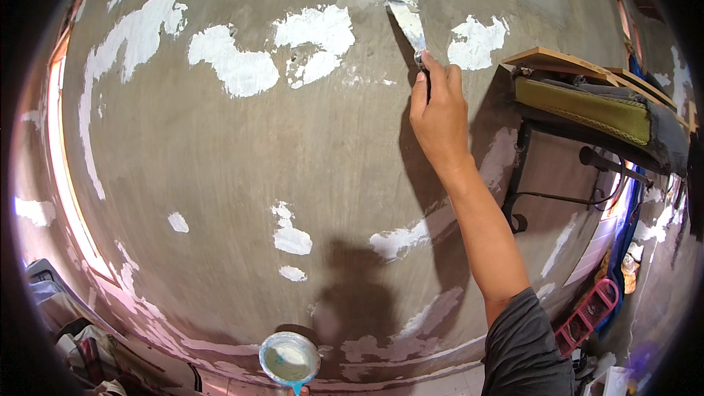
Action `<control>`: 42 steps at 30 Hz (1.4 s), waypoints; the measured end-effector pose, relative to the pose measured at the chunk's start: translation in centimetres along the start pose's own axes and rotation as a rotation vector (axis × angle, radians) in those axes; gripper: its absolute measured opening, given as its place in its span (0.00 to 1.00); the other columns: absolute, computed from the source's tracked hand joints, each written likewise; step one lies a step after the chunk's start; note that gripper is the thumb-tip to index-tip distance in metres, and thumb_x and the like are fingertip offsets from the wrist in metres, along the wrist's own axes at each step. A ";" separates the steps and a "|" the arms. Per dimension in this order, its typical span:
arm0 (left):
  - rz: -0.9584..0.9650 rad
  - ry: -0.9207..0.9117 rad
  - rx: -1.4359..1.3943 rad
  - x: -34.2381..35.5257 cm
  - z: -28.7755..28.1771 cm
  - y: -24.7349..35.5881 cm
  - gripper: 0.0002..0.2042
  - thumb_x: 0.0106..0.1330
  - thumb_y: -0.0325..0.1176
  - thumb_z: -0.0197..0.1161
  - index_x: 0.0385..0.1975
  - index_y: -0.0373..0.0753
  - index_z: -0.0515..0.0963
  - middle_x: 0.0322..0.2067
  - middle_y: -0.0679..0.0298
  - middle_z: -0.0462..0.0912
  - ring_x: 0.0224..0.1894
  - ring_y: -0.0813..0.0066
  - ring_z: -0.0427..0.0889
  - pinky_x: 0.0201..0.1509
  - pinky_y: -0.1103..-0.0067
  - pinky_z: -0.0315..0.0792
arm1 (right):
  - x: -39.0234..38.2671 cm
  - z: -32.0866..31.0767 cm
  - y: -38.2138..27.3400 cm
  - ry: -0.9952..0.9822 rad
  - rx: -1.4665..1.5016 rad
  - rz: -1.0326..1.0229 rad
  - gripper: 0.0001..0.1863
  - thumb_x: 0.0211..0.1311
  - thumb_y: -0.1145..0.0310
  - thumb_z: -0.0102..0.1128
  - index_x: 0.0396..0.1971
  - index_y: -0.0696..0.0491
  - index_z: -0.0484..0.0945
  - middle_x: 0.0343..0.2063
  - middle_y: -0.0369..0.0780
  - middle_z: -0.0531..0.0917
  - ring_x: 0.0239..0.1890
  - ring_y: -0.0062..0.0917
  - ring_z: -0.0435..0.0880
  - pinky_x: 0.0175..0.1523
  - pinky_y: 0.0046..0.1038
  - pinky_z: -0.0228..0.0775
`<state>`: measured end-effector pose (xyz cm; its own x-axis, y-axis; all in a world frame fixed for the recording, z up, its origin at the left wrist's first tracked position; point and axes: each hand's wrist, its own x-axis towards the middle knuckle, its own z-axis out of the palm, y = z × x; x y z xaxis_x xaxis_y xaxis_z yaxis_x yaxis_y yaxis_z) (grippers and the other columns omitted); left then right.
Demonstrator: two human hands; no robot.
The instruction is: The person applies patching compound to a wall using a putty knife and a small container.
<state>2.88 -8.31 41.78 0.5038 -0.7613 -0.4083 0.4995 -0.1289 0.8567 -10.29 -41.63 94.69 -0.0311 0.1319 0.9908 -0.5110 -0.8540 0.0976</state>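
Note:
My right hand (442, 114) is closed round the handle of a putty knife (408, 18) and reaches high up the wall. White paste coats the knife's blade, whose tip lies at the grey plastered wall (220, 139), beside a thin, damp-looking smear. White filler patches (235, 62) surround it. Low in the view is a round dipper (273, 358) with a blue handle, containing white paste (292, 358). Only a sliver of my left hand (305, 390) shows by that handle at the lower edge; most of it is hidden.
To the right, a wall shelf (561, 64) on a black metal bracket (513, 176) carries a yellow-green padded item (583, 110). A pink plastic rack (587, 319) stands below it. Clothes (95, 348) are piled at lower left, near a bright narrow opening (62, 154).

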 end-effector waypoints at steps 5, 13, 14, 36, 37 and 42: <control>-0.003 0.013 0.007 0.0 -0.1 -0.6 0.25 0.73 0.43 0.58 0.67 0.47 0.61 0.13 0.70 0.66 0.10 0.82 0.63 0.12 0.84 0.52 | 3.1 0.2 1.0 0.007 -0.012 -0.009 0.17 0.69 0.69 0.51 0.55 0.59 0.74 0.43 0.52 0.75 0.37 0.49 0.81 0.43 0.44 0.76; -0.031 0.043 -0.071 0.5 -0.3 -1.4 0.21 0.72 0.44 0.60 0.60 0.47 0.66 0.13 0.70 0.67 0.10 0.82 0.64 0.11 0.84 0.53 | 1.0 0.7 0.5 0.046 0.085 -0.016 0.18 0.70 0.68 0.50 0.55 0.62 0.75 0.39 0.50 0.80 0.37 0.38 0.81 0.43 0.36 0.73; -0.046 0.052 -0.067 0.6 -0.4 -1.4 0.20 0.72 0.44 0.60 0.59 0.47 0.66 0.13 0.70 0.67 0.10 0.82 0.64 0.11 0.84 0.53 | 1.2 0.6 0.8 0.020 0.259 0.128 0.18 0.71 0.68 0.50 0.55 0.62 0.74 0.37 0.48 0.80 0.36 0.35 0.80 0.42 0.34 0.73; -0.011 0.009 0.011 1.1 -0.1 -0.6 0.19 0.72 0.50 0.59 0.52 0.45 0.72 0.13 0.71 0.66 0.11 0.83 0.63 0.13 0.84 0.53 | 0.0 -1.3 1.5 -0.046 0.355 0.362 0.18 0.75 0.66 0.46 0.58 0.59 0.69 0.25 0.43 0.80 0.27 0.29 0.79 0.37 0.31 0.71; -0.022 0.009 0.031 1.6 -0.4 -1.1 0.17 0.72 0.50 0.59 0.50 0.45 0.73 0.13 0.71 0.66 0.11 0.83 0.63 0.13 0.84 0.53 | 0.0 -1.4 1.3 -0.038 0.349 0.356 0.18 0.75 0.66 0.46 0.58 0.59 0.69 0.25 0.43 0.80 0.28 0.30 0.80 0.38 0.32 0.71; -0.012 -0.018 0.009 2.0 -0.4 -1.2 0.18 0.72 0.48 0.58 0.54 0.46 0.70 0.13 0.71 0.65 0.11 0.83 0.62 0.13 0.84 0.53 | 0.6 -1.3 1.0 0.061 0.217 0.157 0.18 0.75 0.66 0.45 0.57 0.59 0.69 0.25 0.43 0.81 0.26 0.29 0.80 0.35 0.31 0.71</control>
<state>3.54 -9.40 39.84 0.4850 -0.7709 -0.4130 0.4991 -0.1438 0.8545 -11.90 -41.75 95.25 -0.1505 0.0137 0.9885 -0.2998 -0.9535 -0.0324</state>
